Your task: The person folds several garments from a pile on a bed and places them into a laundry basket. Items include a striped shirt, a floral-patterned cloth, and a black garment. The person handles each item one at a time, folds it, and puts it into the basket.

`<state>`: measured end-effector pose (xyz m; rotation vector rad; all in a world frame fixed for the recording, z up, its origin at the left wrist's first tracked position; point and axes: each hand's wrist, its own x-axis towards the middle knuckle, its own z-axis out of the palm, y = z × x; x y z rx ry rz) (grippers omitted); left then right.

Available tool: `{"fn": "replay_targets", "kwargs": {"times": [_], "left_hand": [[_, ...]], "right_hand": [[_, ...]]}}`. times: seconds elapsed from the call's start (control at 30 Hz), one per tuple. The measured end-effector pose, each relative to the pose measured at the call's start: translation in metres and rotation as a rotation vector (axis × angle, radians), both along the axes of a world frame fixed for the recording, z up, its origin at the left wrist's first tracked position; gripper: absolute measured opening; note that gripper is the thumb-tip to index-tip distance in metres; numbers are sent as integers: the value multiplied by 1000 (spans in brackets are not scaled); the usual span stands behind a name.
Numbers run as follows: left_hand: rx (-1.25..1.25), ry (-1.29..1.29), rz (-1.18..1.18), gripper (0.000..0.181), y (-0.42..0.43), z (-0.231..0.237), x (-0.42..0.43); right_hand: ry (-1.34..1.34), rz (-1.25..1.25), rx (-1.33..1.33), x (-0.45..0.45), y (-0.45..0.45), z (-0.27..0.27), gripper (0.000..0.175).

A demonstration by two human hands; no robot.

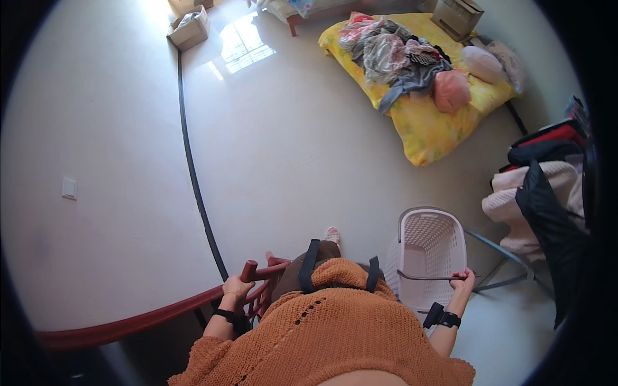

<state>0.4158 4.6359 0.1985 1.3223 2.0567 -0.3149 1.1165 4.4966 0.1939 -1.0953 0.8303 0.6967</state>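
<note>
At the lower right, my right hand (463, 280) is closed on the thin grey handle of a white perforated plastic laundry basket (427, 260). No contents show in the basket; it hangs or stands beside my right leg, which I cannot tell. On the left, my left hand (236, 288) grips the dark red wooden railing (183, 303) close to its rounded post top (249, 271). A heap of mixed clothes (396, 55), with a pink bundle (451, 91) near it, lies on a yellow patterned quilt (425, 135) farther off at the upper right.
A clothes rack (512, 258) hung with pale and dark garments (545, 207) stands at the right. One cardboard box (456, 19) is by the quilt, another (190, 31) against the left wall. A red-legged bed or bench (293, 24) shows at the top.
</note>
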Motion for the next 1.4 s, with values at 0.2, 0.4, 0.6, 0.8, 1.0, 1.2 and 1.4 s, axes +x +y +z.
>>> {"fn": "replay_targets", "kwargs": {"times": [0.2, 0.4, 0.6, 0.8, 1.0, 1.2, 1.4], "left_hand": [[-74, 49, -39, 41, 48, 40, 40], [-52, 53, -25, 45, 147, 25, 86], [-7, 29, 5, 41, 285, 21, 128], [102, -95, 0, 39, 433, 15, 170], [217, -211, -76, 31, 580, 22, 211], [297, -211, -140, 33, 751, 14, 240], [296, -316, 17, 28, 919, -19, 236]], "right_hand": [[31, 85, -173, 25, 80, -43, 26], [170, 113, -283, 48, 165, -108, 19], [232, 226, -371, 60, 219, -159, 16], [244, 424, -326, 80, 283, -163, 12], [151, 488, -325, 94, 338, -152, 8], [83, 484, -396, 70, 369, -147, 6], [69, 439, -532, 39, 421, -130, 11]]}}
